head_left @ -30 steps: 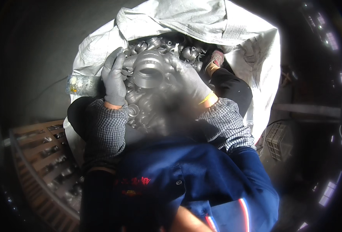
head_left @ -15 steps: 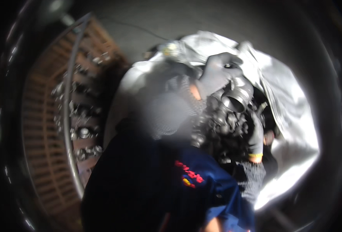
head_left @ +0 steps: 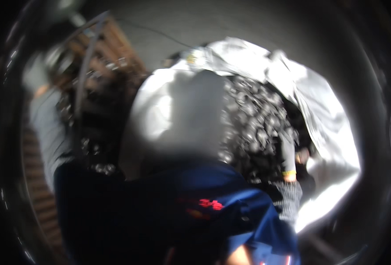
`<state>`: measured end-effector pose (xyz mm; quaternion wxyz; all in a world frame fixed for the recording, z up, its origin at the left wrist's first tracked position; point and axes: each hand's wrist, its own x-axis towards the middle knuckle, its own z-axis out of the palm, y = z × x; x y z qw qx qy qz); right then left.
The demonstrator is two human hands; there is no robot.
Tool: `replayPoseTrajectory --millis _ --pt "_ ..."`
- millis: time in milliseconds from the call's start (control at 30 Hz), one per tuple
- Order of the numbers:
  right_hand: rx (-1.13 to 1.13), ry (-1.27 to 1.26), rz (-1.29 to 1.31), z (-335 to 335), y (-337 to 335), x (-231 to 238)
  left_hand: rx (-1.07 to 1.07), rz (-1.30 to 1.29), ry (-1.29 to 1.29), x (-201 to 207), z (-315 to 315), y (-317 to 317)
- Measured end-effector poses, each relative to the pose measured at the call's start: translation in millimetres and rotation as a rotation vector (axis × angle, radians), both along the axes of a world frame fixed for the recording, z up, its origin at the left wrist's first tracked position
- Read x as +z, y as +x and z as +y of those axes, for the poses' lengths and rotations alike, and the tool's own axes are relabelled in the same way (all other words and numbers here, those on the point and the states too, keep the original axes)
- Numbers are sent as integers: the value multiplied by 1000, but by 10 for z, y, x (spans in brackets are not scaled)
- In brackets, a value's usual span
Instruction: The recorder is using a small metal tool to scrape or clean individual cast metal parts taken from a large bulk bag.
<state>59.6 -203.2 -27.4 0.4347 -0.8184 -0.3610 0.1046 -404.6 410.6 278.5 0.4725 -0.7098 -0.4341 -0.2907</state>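
Note:
My left hand (head_left: 37, 76), in a grey glove, reaches far out to the left, above the wooden slatted crate (head_left: 40, 172). It is blurred, but its fingers look closed on a shiny metal pipe fitting (head_left: 60, 58) with a round opening. My right hand (head_left: 288, 152), in a grey glove with a yellow cuff edge, rests low at the right side of a large white bag (head_left: 332, 115). It is nearest to a heap of small dark metal parts (head_left: 255, 117) inside the bag. Its fingers are smeared among them.
A curved metal bar (head_left: 85, 66) runs along the crate, where several metal parts (head_left: 102, 169) lie in rows. A thin cable (head_left: 155, 31) crosses the grey floor beyond the bag. A blurred grey patch hides the middle of the view.
My left hand has swung from over the bag to the far left above the crate, taking the pipe fitting along. The right hand stays nearly in place at the heap.

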Motion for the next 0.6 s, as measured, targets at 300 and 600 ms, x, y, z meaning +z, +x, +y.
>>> replayPoseTrajectory --millis 300,600 --pt "-170 319 764 173 35 390 -416 -300 -401 -785 1506 -339" --pt "-343 411 805 -195 100 299 -1135 77 -1436 -1395 -1590 3909"
